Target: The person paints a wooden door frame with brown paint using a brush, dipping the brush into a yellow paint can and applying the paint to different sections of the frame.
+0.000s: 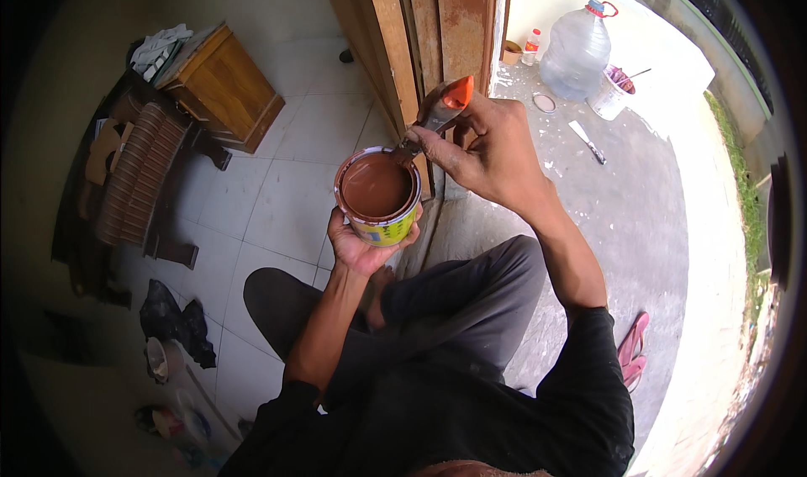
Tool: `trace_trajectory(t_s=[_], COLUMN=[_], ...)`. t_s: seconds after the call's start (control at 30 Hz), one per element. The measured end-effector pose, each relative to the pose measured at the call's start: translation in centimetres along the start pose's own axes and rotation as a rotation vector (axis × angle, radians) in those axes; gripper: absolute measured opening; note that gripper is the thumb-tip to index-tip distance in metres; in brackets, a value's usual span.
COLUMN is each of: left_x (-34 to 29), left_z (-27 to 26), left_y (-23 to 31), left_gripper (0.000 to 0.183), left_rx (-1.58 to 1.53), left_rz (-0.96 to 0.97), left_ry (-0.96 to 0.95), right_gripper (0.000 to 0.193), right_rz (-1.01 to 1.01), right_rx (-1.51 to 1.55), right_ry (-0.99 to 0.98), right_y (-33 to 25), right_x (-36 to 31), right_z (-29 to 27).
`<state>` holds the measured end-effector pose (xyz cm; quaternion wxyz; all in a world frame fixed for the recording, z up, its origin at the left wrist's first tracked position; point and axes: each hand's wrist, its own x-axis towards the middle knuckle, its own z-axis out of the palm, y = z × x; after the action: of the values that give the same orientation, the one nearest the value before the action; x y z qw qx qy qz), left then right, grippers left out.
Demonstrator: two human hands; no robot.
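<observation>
My left hand [363, 255] cups a small paint can [382, 231] from below, fingers curled round its yellow-green side. Brown paint [374, 184] fills much of the can, and smears of it coat the rim. Closed round a paintbrush [439, 115] with a dark handle and an orange end is my right hand [502, 147]. The brush slants down to the can's right inner rim, its lower end brown with paint. Fingers partly cover the brush's middle. Both hands are above my crossed legs, beside a wooden door frame [465, 23].
Outside on the right are a large clear water jug [577, 50], a small bottle [531, 47], a stained white tub [611, 94], a white-bladed scraper [588, 142] and pink sandals [633, 351]. Indoors at left stand a wooden cabinet [220, 88], a slatted bench [139, 174] and black plastic bags [176, 321].
</observation>
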<state>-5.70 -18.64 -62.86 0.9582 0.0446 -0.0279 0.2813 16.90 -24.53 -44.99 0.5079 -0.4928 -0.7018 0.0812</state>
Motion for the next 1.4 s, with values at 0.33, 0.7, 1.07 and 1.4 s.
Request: trace_trajectory(t_s=[0.33, 0.7, 1.07, 1.4], left_x=[1.7, 5.0, 7.4, 7.5], left_z=[-1.5, -1.9, -1.0, -1.4], left_y=[0.4, 3.0, 5.5, 5.0], left_gripper=[0.083, 0.083, 0.084, 0.078], left_rx=[-0.089, -0.026, -0.022, -0.027], left_rz=[0.012, 0.003, -0.018, -0.056], left_ry=[-0.023, 0.084, 0.035, -0.032], right_gripper=[0.021, 0.016, 0.014, 0.019], right_rz=[0.100, 0.247, 0.314, 0.340], right_rx=[0.280, 0.157, 0.234, 0.085], right_ry=[0.082, 0.097, 0.221, 0.221], right_y=[1.6, 1.9, 1.7, 1.7], right_x=[-1.4, 0.1, 2.5, 2.5], right_z=[0.9, 2.1, 2.1, 2.6])
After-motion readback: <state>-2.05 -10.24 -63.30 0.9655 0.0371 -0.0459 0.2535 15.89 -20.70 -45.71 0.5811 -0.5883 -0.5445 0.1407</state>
